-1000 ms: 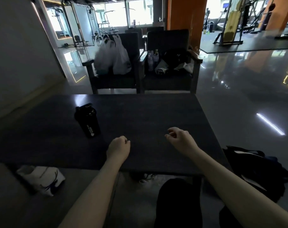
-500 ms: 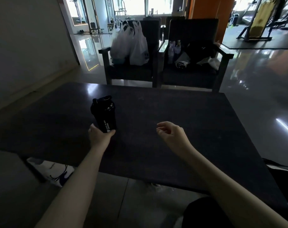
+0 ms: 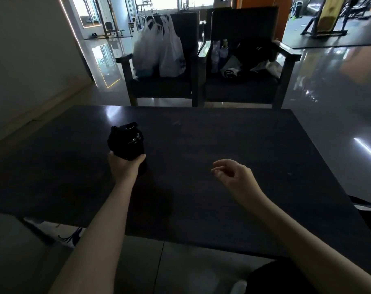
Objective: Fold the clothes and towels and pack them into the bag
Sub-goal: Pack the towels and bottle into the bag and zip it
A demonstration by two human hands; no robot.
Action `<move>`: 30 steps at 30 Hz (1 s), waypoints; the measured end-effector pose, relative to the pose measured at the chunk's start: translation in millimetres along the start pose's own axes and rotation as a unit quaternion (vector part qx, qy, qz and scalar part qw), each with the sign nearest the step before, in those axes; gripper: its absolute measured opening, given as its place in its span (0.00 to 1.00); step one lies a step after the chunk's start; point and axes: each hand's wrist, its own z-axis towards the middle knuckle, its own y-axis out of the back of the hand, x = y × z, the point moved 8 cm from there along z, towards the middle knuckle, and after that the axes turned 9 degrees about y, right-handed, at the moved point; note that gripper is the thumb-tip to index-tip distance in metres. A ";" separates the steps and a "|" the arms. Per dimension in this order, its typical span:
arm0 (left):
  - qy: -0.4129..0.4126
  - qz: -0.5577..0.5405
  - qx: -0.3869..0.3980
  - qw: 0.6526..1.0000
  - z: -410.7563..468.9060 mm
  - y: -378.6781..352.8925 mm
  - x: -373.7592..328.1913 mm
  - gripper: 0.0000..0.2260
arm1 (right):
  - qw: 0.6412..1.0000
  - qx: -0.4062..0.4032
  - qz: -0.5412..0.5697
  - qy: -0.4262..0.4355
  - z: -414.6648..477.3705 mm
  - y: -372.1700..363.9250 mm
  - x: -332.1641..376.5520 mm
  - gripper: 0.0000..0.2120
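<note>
My left hand (image 3: pixel 124 167) grips the lower part of a black shaker bottle (image 3: pixel 127 142) that stands on the dark table (image 3: pixel 233 145), left of centre. My right hand (image 3: pixel 233 174) hovers just above the table to the right, fingers loosely curled, holding nothing. Rolled and loose clothes or towels (image 3: pixel 248 67), dark and white, lie on the right-hand chair beyond the table. A dark bag (image 3: pixel 369 205) shows partly at the right edge beside the table.
Two dark armchairs (image 3: pixel 165 85) stand behind the table; the left one holds white plastic bags (image 3: pixel 159 52), the right one also holds small bottles (image 3: pixel 219 52). A white item (image 3: pixel 69 237) lies on the floor under the table's near left corner. Glossy floor surrounds the table.
My left hand reached leftward from the table's middle and closed around the shaker bottle. My right hand stayed hovering and loosened slightly. The view moved closer to the table.
</note>
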 end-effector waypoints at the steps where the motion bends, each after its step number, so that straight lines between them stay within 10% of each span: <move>1: -0.006 0.019 0.014 1.000 -7.3 -4.1 -0.7 0.40 | 1.000 -0.001 0.001 -0.001 -1.8 3.3 -1.7 0.08; 8: -0.118 0.082 0.151 0.978 -108.9 -61.0 -32.0 0.34 | 0.999 -0.027 0.041 -0.004 -13.3 41.4 8.2 0.11; 20: -0.181 0.142 0.398 0.888 -287.0 -199.4 -79.3 0.40 | 0.995 -0.065 0.064 -0.037 -43.6 158.7 -12.7 0.55; 30: -0.214 0.174 0.554 0.786 -439.1 -305.5 -104.7 0.39 | 0.955 -0.292 0.037 -0.041 -123.4 323.7 -58.4 0.33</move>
